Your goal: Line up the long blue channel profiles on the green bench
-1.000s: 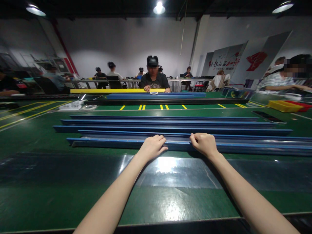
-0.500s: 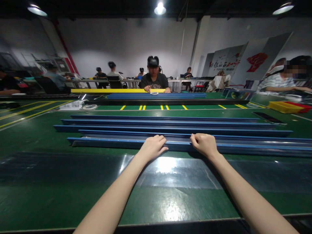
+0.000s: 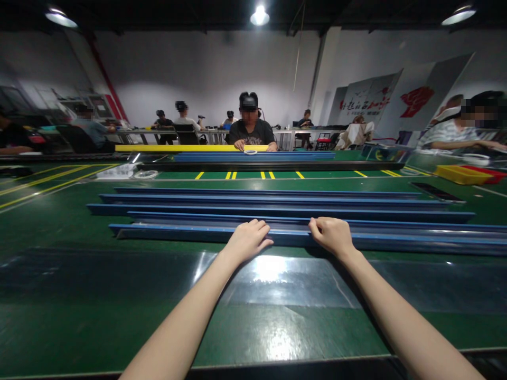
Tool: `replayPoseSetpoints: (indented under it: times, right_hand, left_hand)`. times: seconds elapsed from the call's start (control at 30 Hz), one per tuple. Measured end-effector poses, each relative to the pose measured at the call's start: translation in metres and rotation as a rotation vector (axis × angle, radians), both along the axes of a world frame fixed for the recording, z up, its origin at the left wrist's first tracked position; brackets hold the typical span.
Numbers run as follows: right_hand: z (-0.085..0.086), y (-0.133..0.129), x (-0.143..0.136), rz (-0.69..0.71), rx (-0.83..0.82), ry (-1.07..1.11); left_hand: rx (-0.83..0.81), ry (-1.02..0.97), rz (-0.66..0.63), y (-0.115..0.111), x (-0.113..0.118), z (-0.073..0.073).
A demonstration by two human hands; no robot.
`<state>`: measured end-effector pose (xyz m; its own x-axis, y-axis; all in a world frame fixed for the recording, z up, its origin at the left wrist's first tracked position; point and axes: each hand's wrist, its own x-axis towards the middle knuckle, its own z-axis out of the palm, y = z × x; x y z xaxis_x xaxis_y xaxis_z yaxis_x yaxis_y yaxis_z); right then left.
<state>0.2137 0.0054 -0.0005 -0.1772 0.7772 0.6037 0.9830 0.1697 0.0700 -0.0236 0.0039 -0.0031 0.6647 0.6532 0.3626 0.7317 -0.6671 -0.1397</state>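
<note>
A long blue channel profile (image 3: 178, 230) lies crosswise on the green table before me. My left hand (image 3: 249, 238) rests over its near wall, fingers bent across the top edge and thumb low on the front side. To the right, my right hand (image 3: 331, 235) is curled in a fist around the same wall; its fingertips are hidden. Just beyond lie more blue profiles (image 3: 190, 210), side by side. Under my forearms a clear plastic strip (image 3: 130, 279) stretches flat across the table, shining in the lamp light.
Farther back are a black bar (image 3: 277, 166) and a yellow bar (image 3: 178, 148), where a co-worker (image 3: 253, 129) sits facing me. A dark phone-like slab (image 3: 438, 192) lies right, near a yellow tray (image 3: 461, 174) and a red tray (image 3: 493, 175). The table's front edge (image 3: 293, 362) is close.
</note>
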Motion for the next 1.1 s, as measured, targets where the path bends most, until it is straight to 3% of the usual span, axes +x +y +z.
replayPoseSetpoints:
  times: [1.1]
  right_hand:
    - [-0.0008,0.0004,0.0008,0.011,0.017,-0.001]
  left_hand:
    - [0.006,0.021,0.02,0.0004,0.0004,-0.0012]
